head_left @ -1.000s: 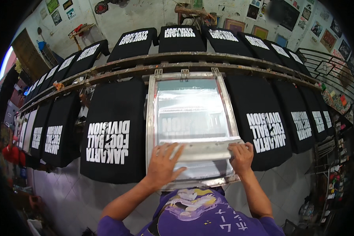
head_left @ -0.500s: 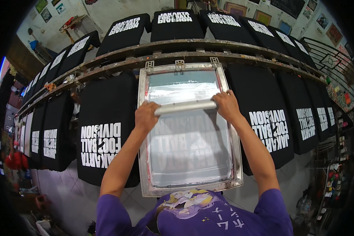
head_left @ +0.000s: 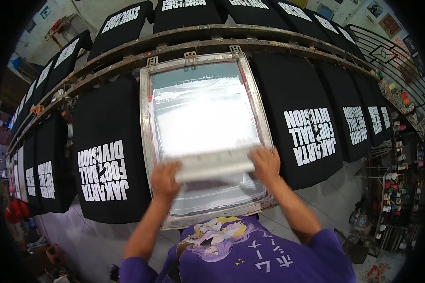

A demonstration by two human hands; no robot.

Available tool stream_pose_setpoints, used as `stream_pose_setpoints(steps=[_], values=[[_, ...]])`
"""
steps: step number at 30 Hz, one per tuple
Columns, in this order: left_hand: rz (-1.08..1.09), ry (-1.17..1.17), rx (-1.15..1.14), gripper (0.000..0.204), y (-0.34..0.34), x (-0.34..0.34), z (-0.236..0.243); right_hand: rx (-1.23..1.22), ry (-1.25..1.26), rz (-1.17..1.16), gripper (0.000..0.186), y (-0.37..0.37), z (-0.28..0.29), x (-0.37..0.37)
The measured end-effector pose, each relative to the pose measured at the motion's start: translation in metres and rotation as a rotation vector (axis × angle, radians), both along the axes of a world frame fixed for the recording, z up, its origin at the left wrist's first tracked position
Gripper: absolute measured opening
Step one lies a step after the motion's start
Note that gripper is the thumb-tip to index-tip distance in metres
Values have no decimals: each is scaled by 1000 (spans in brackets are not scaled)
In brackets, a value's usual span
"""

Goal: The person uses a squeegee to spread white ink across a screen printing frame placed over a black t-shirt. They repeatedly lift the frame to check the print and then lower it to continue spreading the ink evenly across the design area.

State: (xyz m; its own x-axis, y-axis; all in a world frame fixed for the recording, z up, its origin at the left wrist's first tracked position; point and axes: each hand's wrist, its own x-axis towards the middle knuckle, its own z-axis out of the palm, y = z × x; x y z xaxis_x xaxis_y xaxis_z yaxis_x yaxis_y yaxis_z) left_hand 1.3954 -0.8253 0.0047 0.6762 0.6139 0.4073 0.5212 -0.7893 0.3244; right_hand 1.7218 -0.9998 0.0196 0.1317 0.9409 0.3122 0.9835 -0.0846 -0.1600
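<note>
A metal-framed printing screen lies in front of me, its far edge at hinge clamps on a rail. Both of my hands grip a wide, pale squeegee that spans the mesh. My left hand is closed round its left end, my right hand round its right end, slightly blurred. Beyond the squeegee the mesh is coated with bright white ink. Between the squeegee and the near frame edge the mesh looks greyer and partly shaded. Whatever lies beneath the screen is hidden by it.
Black shirts with white lettering lie on boards either side, one left and one right. A long rail runs behind the screen, with more shirts beyond. A shelf of small containers stands at right; tiled floor shows below.
Both hands have drawn the squeegee toward me, from the far part of the screen to its near half. White ink now covers the mesh behind it. The view has shifted.
</note>
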Motion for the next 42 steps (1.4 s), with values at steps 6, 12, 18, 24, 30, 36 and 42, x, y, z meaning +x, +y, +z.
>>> stream_pose_setpoints(steps=[6,12,18,24,30,36,42], values=[[41,84,-166,54,-132,-53,22,-30,73,-72,28,-134,8,-70],[-12,133,-253,49,-26,-16,60,-39,-4,51,27,-30,41,-14],[56,22,-83,20,158,90,50,152,-101,46,15,162,27,78],[110,116,-29,19,149,74,31,28,-47,-43,26,149,14,56],[27,112,-64,45,-70,-44,3,-62,-81,-23,24,-76,-8,-37],[40,49,-178,50,-124,-58,34,-18,26,-52,20,-118,13,-68],[-25,154,-333,51,-117,-67,67,-184,105,34,30,-119,57,-71]])
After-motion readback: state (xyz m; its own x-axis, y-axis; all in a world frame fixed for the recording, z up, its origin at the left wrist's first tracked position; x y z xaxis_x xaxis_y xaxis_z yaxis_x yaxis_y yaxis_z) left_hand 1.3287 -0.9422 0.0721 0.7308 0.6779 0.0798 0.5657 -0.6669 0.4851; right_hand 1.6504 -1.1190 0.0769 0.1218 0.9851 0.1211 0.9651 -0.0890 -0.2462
